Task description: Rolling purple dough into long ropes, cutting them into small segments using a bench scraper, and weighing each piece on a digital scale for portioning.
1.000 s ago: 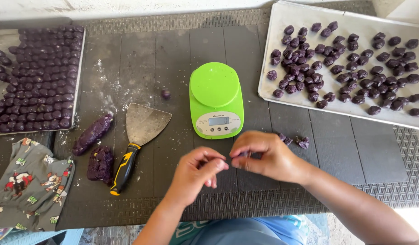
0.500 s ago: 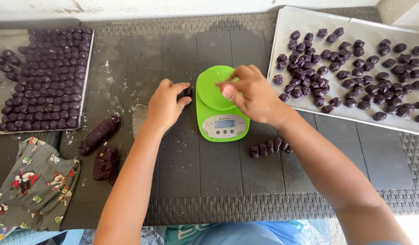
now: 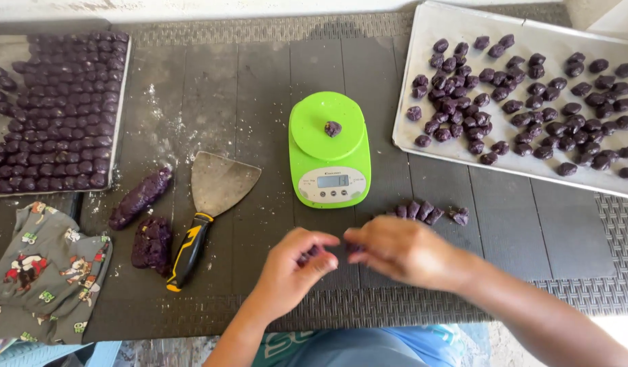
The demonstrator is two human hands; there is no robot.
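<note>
My left hand (image 3: pixel 297 261) is pinched shut on a small purple dough piece (image 3: pixel 307 255); right hand (image 3: pixel 395 248) touches it from the right, fingertips closed on its other end. Long axis runs left-right between them, near the mat's (image 3: pixel 259 81) front edge. Green scale (image 3: pixel 329 151) sits straight behind, one dough ball (image 3: pixel 333 128) on it.

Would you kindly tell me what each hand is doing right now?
Left hand: pinched shut on a purple dough piece.
Right hand: fingers curled; contents cannot be told.

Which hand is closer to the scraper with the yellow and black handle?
Left. The left hand lies just right of the yellow-and-black-handled metal scraper; the right hand is farther right, beyond the left hand.
</note>
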